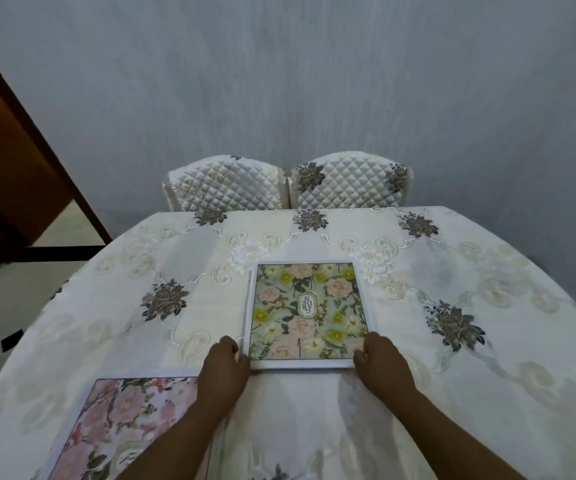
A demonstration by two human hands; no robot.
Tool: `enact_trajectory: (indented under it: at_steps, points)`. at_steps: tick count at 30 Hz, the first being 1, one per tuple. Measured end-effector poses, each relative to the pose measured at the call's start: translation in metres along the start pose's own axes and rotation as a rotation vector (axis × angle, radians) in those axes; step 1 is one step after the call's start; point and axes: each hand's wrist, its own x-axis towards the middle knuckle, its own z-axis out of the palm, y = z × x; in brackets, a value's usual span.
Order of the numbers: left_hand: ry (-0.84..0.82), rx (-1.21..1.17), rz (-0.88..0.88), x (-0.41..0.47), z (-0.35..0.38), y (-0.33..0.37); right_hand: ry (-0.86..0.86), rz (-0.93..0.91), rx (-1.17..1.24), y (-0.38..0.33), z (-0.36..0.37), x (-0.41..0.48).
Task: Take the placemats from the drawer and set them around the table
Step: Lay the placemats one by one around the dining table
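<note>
The left hand (224, 365) pinches the near-left corner of a green floral placemat (307, 311) while the right hand (385, 367) grips its near-right corner, the mat lying flat near the middle of a table (487, 341) draped in an embroidered cream cloth. A second, pink floral placemat (117, 424) rests on the cloth at the near-left edge, partly under the left forearm.

The green mat looks thin, light and fairly stiff: its white border stays straight and its far corners lie flush on the cloth, so it likely slides or lifts as one flat sheet. Its printed face appears smooth, perhaps slick, and the loose tablecloth beneath may bunch if the mat is dragged. Taking it by two opposite corners or edges, as both hands do here, seems the surest hold.

Much is out of view. The drawer does not appear, nor any remaining mats. The pink mat is cut off by the picture's lower edge. Fingertips are tucked at the mat's border, so how far they reach under it cannot be told. Two quilted chairs (286, 185) stand behind the far side, their seats hidden by the table.
</note>
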Motion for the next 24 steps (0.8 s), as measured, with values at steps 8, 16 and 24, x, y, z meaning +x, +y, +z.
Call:
enact_trajectory:
  at_steps: [8,16,24]
  points:
    - [-0.012,0.04,-0.122,0.063,0.035,0.032,0.012,0.196,0.059,0.018,0.008,0.073]
    - [0.094,-0.051,-0.191,0.063,0.032,0.051,0.095,0.233,0.309,0.009,0.005,0.085]
    - [0.077,-0.184,-0.064,0.026,0.004,0.083,0.129,0.117,0.359,0.01,-0.032,0.051]
